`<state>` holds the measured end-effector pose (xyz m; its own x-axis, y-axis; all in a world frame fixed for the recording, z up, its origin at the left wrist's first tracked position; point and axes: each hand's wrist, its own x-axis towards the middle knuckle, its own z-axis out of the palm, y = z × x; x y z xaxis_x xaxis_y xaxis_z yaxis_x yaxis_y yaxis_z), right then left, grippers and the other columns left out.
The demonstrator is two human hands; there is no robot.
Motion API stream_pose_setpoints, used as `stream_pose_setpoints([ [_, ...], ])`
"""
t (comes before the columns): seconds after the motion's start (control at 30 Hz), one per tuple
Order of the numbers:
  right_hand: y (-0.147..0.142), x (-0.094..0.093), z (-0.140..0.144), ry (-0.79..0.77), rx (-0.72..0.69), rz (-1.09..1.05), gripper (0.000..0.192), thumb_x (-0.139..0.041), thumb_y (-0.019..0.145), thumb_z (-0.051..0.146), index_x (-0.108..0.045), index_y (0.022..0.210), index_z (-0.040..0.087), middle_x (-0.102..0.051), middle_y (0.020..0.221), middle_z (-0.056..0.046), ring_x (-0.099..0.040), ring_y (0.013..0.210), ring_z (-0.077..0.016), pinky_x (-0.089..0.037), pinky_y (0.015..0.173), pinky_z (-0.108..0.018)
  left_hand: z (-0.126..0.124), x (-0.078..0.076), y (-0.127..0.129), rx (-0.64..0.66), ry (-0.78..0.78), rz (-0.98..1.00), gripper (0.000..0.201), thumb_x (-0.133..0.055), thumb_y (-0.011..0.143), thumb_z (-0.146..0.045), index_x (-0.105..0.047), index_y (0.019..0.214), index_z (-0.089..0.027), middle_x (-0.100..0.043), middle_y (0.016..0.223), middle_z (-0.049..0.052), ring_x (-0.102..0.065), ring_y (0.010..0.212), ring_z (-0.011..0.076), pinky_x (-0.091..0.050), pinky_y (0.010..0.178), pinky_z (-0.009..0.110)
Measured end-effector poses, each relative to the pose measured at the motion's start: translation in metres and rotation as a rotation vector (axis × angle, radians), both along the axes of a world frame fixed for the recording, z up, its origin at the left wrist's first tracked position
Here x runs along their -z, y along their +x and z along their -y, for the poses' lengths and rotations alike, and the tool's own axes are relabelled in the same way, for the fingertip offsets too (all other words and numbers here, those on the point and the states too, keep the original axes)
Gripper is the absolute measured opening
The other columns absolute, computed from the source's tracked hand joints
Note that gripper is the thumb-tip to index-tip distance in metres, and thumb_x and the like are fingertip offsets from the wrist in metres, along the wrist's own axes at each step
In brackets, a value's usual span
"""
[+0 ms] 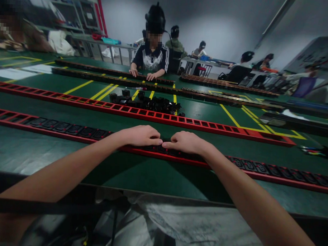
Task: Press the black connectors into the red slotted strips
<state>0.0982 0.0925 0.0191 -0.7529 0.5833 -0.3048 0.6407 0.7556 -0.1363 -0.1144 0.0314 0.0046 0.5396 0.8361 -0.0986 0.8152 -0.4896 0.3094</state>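
Note:
A long red strip filled with black socket modules lies across the green table in front of me. My left hand and my right hand both rest on its middle, fingers curled down, fingertips almost touching each other and pressing on a black module in the strip. A second red strip with empty slots lies parallel just beyond. A heap of loose black modules sits behind that strip, out of reach of both hands.
The green table carries yellow lines and more long dark strips further back. A person sits opposite with both hands on a dark strip. Other people work at tables behind. Coloured small parts lie at the right.

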Motion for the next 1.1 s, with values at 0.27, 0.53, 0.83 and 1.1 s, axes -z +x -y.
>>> stream_pose_setpoints([
  [0.27,-0.0012,-0.0004,0.0008,0.023,-0.015,0.016,0.082,-0.021,0.081,0.086,-0.067,0.072,0.019,-0.066,0.075,-0.008,-0.053,0.062,-0.0165,-0.029,0.056,-0.028,-0.0007,0.0008,-0.002,0.006,-0.002,0.018,0.045,-0.038,0.095,-0.054,-0.063,0.084,-0.018,-0.062,0.081,0.003,-0.054,0.072,0.015,-0.032,0.061,0.027],
  [0.53,-0.001,-0.0013,0.0025,0.052,-0.033,0.029,0.085,-0.018,0.082,0.085,-0.07,0.075,0.018,-0.068,0.079,-0.01,-0.054,0.063,-0.0177,-0.03,0.056,-0.028,0.0012,-0.0027,-0.0005,0.019,-0.008,0.015,0.044,-0.039,0.094,-0.053,-0.064,0.085,-0.018,-0.062,0.083,0.003,-0.054,0.073,0.015,-0.033,0.062,0.027],
  [0.83,-0.0016,-0.0013,0.0027,0.05,-0.031,0.034,0.086,-0.018,0.082,0.085,-0.071,0.077,0.019,-0.069,0.08,-0.01,-0.057,0.065,-0.0186,-0.032,0.058,-0.028,-0.0006,-0.0006,-0.0018,0.02,-0.01,0.014,0.045,-0.039,0.094,-0.055,-0.063,0.083,-0.018,-0.062,0.081,0.003,-0.053,0.071,0.0147,-0.033,0.062,0.026],
  [1.1,-0.0017,-0.0032,0.0042,0.054,-0.048,0.023,0.086,-0.017,0.082,0.085,-0.069,0.075,0.018,-0.069,0.079,-0.011,-0.057,0.065,-0.0185,-0.03,0.055,-0.028,-0.0008,0.0001,-0.0024,0.022,-0.016,0.029,0.045,-0.04,0.093,-0.055,-0.064,0.083,-0.018,-0.062,0.081,0.002,-0.053,0.071,0.0146,-0.033,0.062,0.027],
])
